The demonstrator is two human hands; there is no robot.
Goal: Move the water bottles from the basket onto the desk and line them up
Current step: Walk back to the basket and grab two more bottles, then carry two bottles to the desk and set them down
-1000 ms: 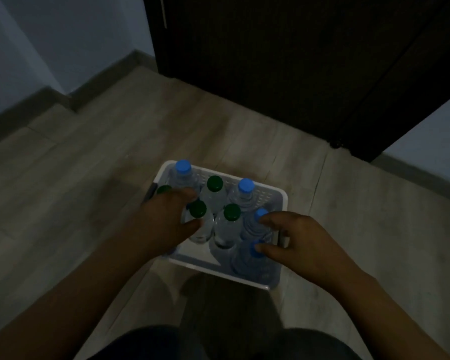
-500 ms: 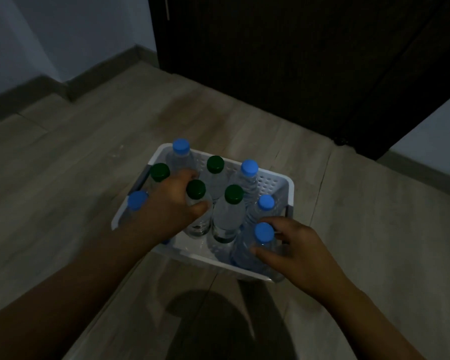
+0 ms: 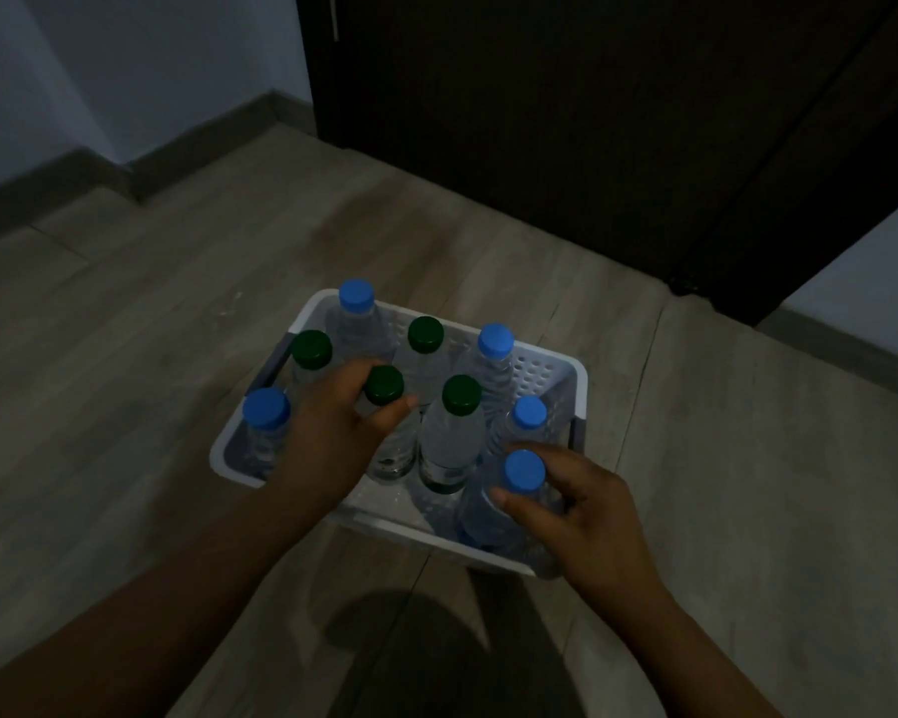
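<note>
A white perforated basket (image 3: 550, 378) stands on the wooden floor, holding several clear water bottles with blue or green caps. My left hand (image 3: 327, 432) curls round the neck of a green-capped bottle (image 3: 392, 448) in the middle of the basket. My right hand (image 3: 571, 510) grips a blue-capped bottle (image 3: 488, 515) at the basket's near right corner, fingers just under its cap. Another green-capped bottle (image 3: 452, 437) stands between the two hands. No desk is in view.
A dark door or cabinet front (image 3: 566, 121) rises behind the basket. Pale walls with a dark skirting board (image 3: 203, 147) run along the left and the far right. Open wooden floor (image 3: 125, 355) lies around the basket. My shadow falls on the floor below it.
Both hands have closed further round their bottles. The right hand's fingers now wrap the blue-capped bottle's neck. The basket has drifted slightly in view as my head moved.
</note>
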